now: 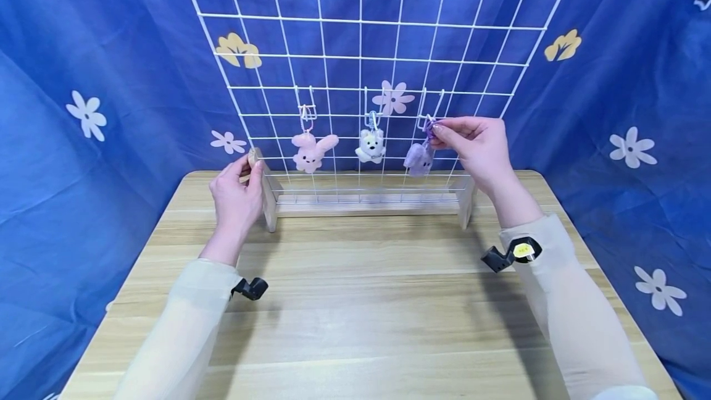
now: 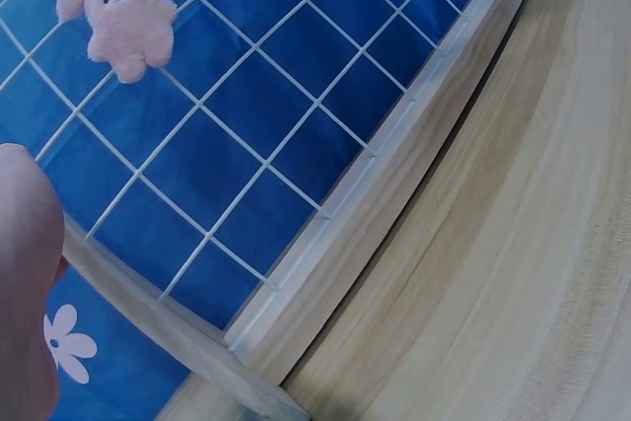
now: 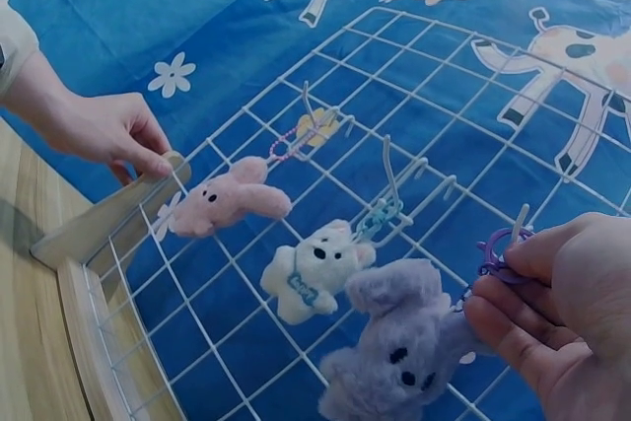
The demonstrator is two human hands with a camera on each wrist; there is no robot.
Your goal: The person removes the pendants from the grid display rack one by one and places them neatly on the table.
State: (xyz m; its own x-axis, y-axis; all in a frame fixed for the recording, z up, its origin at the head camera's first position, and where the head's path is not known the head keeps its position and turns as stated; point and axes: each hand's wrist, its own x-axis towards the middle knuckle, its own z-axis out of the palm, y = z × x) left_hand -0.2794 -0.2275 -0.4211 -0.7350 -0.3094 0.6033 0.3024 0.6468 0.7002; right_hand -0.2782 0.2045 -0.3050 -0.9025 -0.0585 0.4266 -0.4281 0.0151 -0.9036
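My right hand (image 1: 479, 148) pinches the purple ring of a purple plush keychain (image 3: 389, 342) between thumb and fingers. That ring (image 3: 505, 255) is at the tip of a white wire hook on the grid rack (image 1: 378, 22). To its left a white plush bear keychain (image 1: 370, 145) hangs from the middle hook. A pink plush bunny keychain (image 1: 311, 152) hangs by a beaded loop from the left hook. With thumb and fingers my left hand (image 1: 237, 193) grips the top of the rack's left wooden upright (image 1: 266, 193).
The rack's wooden base bar (image 1: 366, 205) stands near the back of a wood-grain table (image 1: 355, 313). Behind it hangs a blue curtain (image 1: 133, 17) with flower prints. Small black cameras (image 1: 252, 289) are strapped at both wrists.
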